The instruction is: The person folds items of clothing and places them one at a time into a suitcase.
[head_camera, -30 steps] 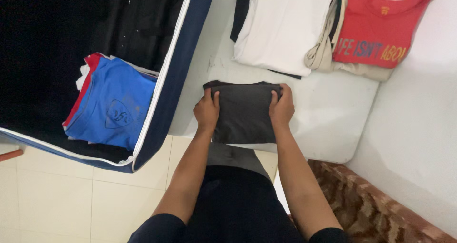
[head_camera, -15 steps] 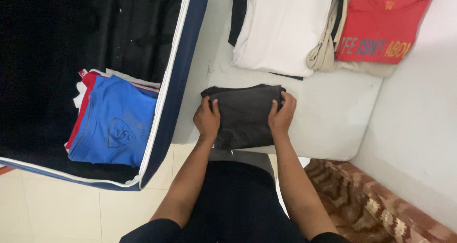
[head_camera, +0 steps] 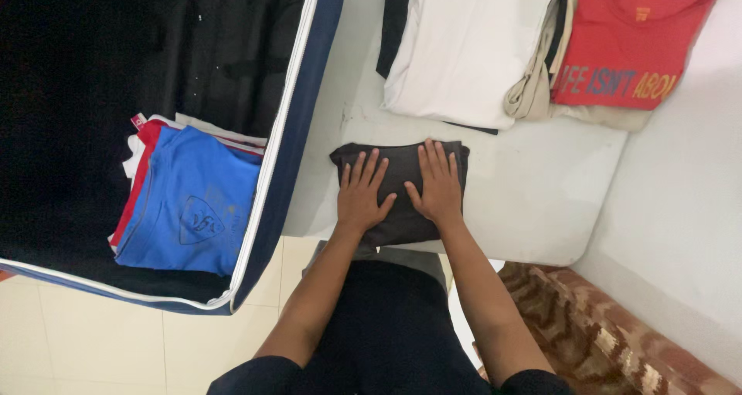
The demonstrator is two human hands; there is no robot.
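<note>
A folded dark grey garment (head_camera: 399,161) lies near the front edge of a white surface (head_camera: 533,186). My left hand (head_camera: 361,193) lies flat on its left half, fingers spread. My right hand (head_camera: 437,183) lies flat on its right half, fingers together and pointing away from me. Both palms press down on the cloth and grip nothing.
An open navy suitcase (head_camera: 290,124) sits to the left with a folded blue shirt (head_camera: 193,202) on top of red and white ones. Behind the garment lie a folded white shirt (head_camera: 464,47) and a red shirt (head_camera: 626,39). A patterned rug (head_camera: 610,341) is at the lower right.
Both hands let go of the garment's side edges and moved inward to lie flat on top of it. The garment now sits squarer on the surface.
</note>
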